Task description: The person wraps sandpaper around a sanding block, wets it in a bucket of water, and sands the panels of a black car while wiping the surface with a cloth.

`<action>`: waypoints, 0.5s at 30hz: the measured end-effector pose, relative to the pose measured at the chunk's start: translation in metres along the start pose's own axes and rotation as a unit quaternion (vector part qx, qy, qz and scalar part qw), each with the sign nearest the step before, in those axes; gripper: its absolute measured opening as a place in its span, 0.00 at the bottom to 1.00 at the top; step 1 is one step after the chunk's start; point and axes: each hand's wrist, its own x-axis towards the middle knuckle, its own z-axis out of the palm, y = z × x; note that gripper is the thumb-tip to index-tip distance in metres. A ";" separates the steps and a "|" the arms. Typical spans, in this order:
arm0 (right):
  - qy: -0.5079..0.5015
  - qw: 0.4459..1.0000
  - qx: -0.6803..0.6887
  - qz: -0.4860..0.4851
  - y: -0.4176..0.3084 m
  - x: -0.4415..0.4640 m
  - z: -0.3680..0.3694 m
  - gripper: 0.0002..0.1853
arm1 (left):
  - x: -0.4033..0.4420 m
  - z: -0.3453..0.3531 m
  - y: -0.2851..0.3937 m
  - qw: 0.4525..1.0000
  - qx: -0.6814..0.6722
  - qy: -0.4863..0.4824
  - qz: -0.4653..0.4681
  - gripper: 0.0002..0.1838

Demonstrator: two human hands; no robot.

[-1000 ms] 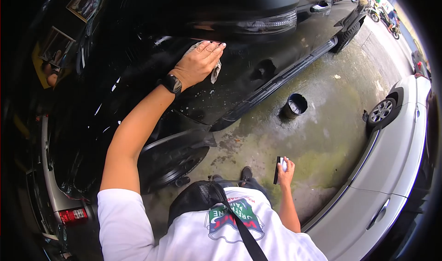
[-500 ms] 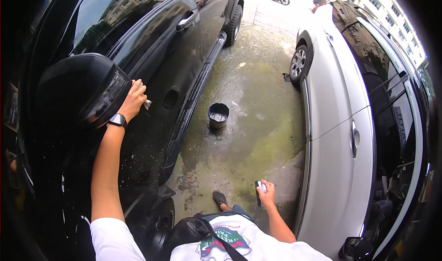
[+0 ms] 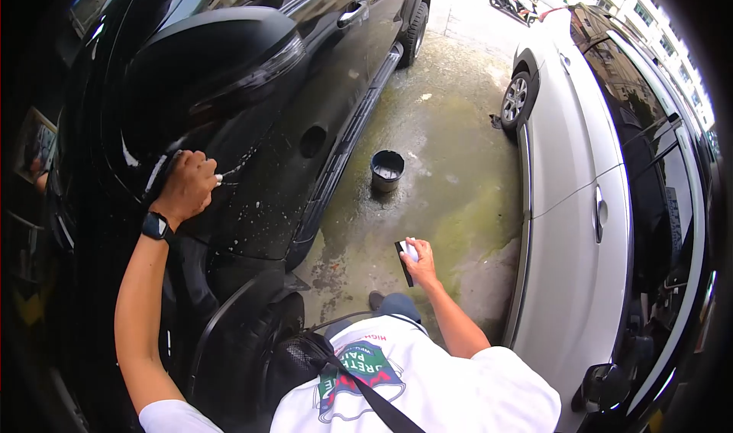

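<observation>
My left hand point(image 3: 191, 182) is closed against the wet black car's door, just below the side mirror point(image 3: 206, 70). A small white bit of what looks like a crumpled cloth point(image 3: 219, 179) pokes out from its fingers; the rest is hidden in the palm. Water drops and streaks mark the black car door point(image 3: 263, 192) beside this hand. Low over the ground between the two cars, my right hand point(image 3: 421, 261) grips a flat white tool with a long black edge, which looks like a squeegee point(image 3: 405, 265).
A dark bucket point(image 3: 387, 171) stands on the wet concrete point(image 3: 450, 204) near the black car's side step point(image 3: 347, 139). To the right, a silver car point(image 3: 565, 227) is parked alongside, its mirror point(image 3: 603, 387) sticking out low. Motorcycles point(image 3: 508, 1) are at the far end.
My left hand has gone from the mirror's outer edge to the door area beneath it. My right hand has moved up and slightly left with the squeegee. The whole view has shifted.
</observation>
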 end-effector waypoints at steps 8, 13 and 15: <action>-0.060 0.980 0.176 -0.074 -0.164 0.003 0.121 0.27 | -0.072 -0.064 -0.074 0.989 0.142 0.030 -0.008 0.09; 0.013 0.961 0.185 -0.207 -0.305 0.008 0.179 0.32 | -0.072 -0.059 -0.084 0.986 0.136 0.096 -0.020 0.06; 0.021 0.950 0.194 -0.242 -0.348 0.016 0.199 0.34 | -0.073 -0.062 -0.080 0.987 0.128 0.099 -0.022 0.06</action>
